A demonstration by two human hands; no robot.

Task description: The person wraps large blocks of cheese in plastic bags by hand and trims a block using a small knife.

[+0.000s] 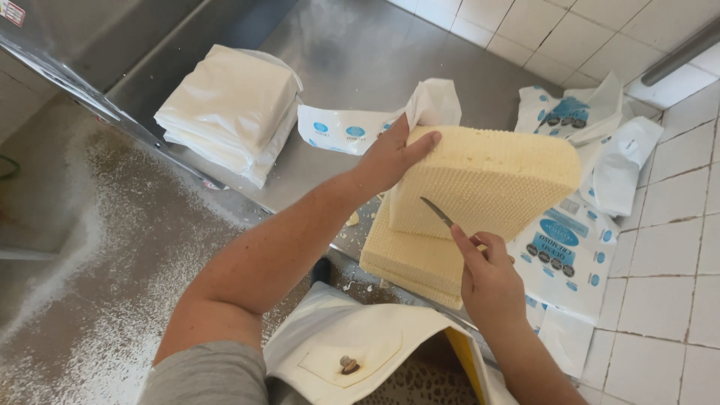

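My left hand (pixel 390 154) grips the left edge of a large pale-yellow cheese block (pixel 487 180) with a dimpled surface and holds it tilted up. My right hand (pixel 487 281) holds a small knife (pixel 439 214), its blade lying against the block's lower face. Under the raised block, another yellow cheese slab (pixel 409 262) lies flat on the steel table (pixel 360 52).
A stack of white wrapped packs (pixel 229 112) sits at the table's left. Opened white wrappers with blue print (pixel 570 255) lie on the right and behind the block. White tiled wall (pixel 675 247) is to the right. Crumbs speckle the floor (pixel 112 247). A white apron (pixel 352 345) is below.
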